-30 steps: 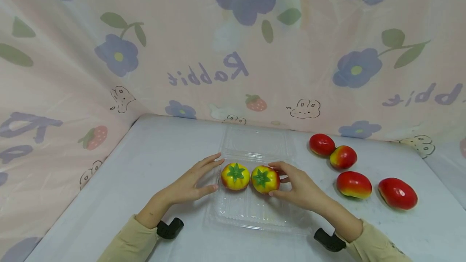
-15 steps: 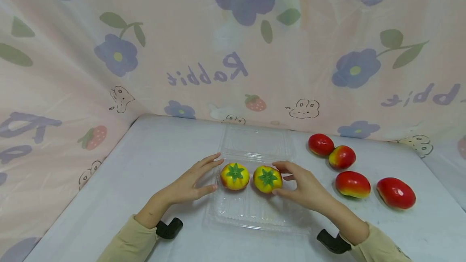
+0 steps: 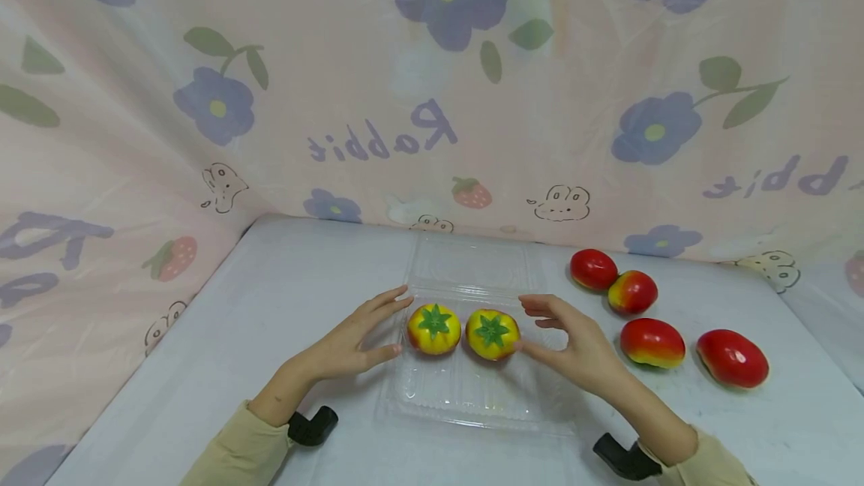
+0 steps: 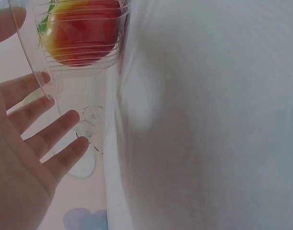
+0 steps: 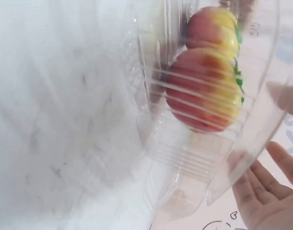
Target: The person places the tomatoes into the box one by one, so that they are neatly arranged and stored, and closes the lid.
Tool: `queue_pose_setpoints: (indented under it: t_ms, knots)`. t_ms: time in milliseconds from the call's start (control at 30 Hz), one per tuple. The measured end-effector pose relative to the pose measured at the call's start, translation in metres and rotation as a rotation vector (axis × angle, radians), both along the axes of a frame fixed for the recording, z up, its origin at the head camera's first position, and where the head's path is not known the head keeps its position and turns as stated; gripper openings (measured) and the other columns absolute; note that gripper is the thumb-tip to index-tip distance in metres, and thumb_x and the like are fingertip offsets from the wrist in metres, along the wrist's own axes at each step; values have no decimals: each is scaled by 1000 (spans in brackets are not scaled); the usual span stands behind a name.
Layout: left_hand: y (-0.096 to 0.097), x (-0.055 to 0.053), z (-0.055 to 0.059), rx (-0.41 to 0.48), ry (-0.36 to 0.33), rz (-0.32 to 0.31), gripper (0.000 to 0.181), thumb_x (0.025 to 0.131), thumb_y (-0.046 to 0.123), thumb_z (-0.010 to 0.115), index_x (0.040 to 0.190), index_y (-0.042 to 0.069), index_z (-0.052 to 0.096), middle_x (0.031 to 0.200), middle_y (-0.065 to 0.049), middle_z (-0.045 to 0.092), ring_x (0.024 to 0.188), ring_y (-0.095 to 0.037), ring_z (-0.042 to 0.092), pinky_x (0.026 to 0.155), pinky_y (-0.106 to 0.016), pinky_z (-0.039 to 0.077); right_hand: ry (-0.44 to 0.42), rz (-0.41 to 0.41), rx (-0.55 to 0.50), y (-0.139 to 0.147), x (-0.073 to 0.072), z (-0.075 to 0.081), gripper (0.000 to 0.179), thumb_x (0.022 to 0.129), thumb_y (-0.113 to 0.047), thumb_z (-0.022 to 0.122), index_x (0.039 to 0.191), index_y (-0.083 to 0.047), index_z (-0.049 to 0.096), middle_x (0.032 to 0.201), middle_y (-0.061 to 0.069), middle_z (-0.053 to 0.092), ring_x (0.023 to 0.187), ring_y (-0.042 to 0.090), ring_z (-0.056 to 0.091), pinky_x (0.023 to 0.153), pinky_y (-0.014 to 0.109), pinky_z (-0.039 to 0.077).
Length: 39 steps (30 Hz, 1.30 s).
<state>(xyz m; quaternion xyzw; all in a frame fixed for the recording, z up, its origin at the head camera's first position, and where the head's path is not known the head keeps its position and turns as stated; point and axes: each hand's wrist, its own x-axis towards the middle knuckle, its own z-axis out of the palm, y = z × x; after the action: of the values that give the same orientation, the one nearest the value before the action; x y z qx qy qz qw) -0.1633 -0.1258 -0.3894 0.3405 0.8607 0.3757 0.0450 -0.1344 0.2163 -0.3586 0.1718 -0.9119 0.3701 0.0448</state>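
Note:
Two glossy red-and-yellow fruits with green star-shaped leaf caps stand side by side in a clear plastic clamshell box. The left fruit is nearest my left hand, whose spread fingers lie along the box's left edge and hold nothing. Beside the right fruit is my right hand, fingers extended and apart from it, with the thumb tip close to its side. In the right wrist view, both fruits show through the box's ribbed wall, and the right hand is outside the rim.
Several red fruits lie on the white table to the right, among them a back one, a yellow-sided one and the rightmost one. The box's lid lies folded back toward the patterned curtain.
My right hand has loosened from the right fruit and drawn away to the right, its fingers opening. The gap between the two fruits is slightly wider. My left hand stays put.

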Motion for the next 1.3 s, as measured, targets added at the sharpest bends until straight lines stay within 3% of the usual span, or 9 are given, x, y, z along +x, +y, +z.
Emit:
queue_pose_setpoints:
  t_ms: [200, 800, 1000, 1233, 1300]
  knots:
    - [0, 0, -1, 0, 4, 1, 64, 89, 21, 63, 146, 7, 38, 159, -11, 22, 144, -39, 22, 108, -69, 22, -17, -56, -26, 7, 3, 3, 57, 80, -28, 78, 129, -13, 54, 126, 13, 62, 109, 32, 62, 85, 45, 56]
    - [0, 0, 0, -2, 8, 1, 64, 89, 22, 63, 147, 8, 38, 158, -11, 23, 143, -39, 23, 108, -68, 23, 46, -185, 3, 33, 10, 15, 56, 82, -29, 76, 130, -12, 53, 124, 13, 63, 106, 33, 64, 78, 38, 59]
    - [0, 0, 1, 3, 4, 1, 64, 89, 21, 63, 146, 8, 39, 158, -11, 24, 143, -39, 23, 108, -68, 23, 8, -217, -12, 42, 11, 19, 59, 83, -29, 75, 133, -11, 50, 128, 18, 59, 108, 39, 61, 74, 44, 59]
    - [0, -1, -1, 6, 5, -5, 64, 89, 23, 63, 146, 7, 38, 158, -12, 23, 143, -39, 23, 108, -69, 23, 57, -255, 24, 56, 13, 17, 57, 83, -29, 75, 132, -11, 51, 124, 15, 61, 104, 26, 62, 71, 17, 54]
    - [0, -1, -1, 4, 6, -3, 64, 89, 23, 63, 146, 7, 39, 158, -11, 23, 143, -39, 23, 108, -69, 23, 59, -263, 28, 59, 13, 16, 57, 83, -29, 75, 132, -10, 51, 125, 15, 61, 103, 23, 61, 73, 15, 54]
